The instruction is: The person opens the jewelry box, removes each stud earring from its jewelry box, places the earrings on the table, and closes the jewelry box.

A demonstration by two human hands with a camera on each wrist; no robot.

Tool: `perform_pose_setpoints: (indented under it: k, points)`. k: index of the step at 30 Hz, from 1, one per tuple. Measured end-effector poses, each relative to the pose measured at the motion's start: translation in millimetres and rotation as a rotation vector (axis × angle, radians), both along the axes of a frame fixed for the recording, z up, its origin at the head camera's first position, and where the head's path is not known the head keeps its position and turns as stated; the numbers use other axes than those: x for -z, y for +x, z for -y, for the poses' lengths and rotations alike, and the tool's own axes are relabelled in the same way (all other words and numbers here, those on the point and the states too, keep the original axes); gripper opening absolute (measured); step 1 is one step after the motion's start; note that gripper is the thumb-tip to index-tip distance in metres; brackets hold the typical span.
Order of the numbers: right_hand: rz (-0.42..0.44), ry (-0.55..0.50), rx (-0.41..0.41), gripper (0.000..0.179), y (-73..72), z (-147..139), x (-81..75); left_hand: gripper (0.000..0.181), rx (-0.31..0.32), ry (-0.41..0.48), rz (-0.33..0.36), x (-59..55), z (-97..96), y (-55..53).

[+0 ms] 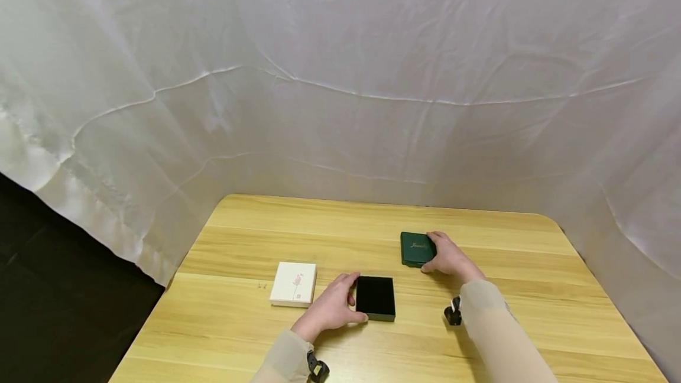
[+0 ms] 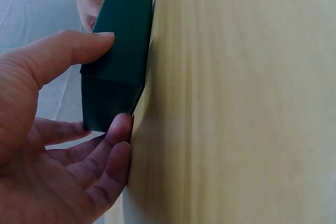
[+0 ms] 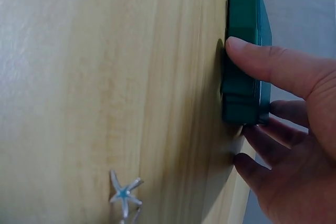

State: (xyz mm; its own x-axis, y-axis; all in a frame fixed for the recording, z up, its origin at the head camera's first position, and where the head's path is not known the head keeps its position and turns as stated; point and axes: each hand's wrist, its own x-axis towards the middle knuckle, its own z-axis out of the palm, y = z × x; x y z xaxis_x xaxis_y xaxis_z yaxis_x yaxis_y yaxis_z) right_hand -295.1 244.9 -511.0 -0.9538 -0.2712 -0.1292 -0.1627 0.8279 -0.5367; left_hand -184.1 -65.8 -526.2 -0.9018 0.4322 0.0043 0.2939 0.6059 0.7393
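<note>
My left hand (image 1: 331, 305) holds a square, uncovered green jewelry box base (image 1: 375, 295) with a black lining. In the left wrist view the thumb presses one side of the base (image 2: 123, 35), and the fingers bend around its corner. Farther back and right, my right hand (image 1: 451, 257) holds a dark green jewelry box lid (image 1: 415, 247) with gold lettering. The right wrist view has its thumb on the side of the lid (image 3: 242, 80) and the fingertips around the near corner. Part of the lid's right side is covered by the hand.
To the left stands a white box (image 1: 294, 282) with a pink flower print. A silver starfish ornament (image 3: 124, 193) appears low in the right wrist view; what it rests on or hangs from is unclear. White cloth (image 1: 340, 75) surrounds the wooden table (image 1: 239, 341).
</note>
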Motion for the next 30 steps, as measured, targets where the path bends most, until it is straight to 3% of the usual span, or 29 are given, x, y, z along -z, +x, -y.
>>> perform_pose_setpoints:
  k: [20, 25, 30]
  points:
    - [-0.053, -0.082, -0.002, 0.095, 16.1, 9.5, -12.8, 0.101, -0.021, 0.037, 0.039, -0.5, 4.6, -0.1]
    - [-0.086, -0.097, -0.034, 0.095, 25.8, 20.5, -21.7, 0.103, -0.035, 0.029, 0.063, -8.1, 7.2, -0.7]
    - [-0.121, -0.095, -0.056, 0.094, 36.7, 33.8, -29.1, 0.099, -0.043, 0.016, 0.016, -20.0, 6.4, -6.2]
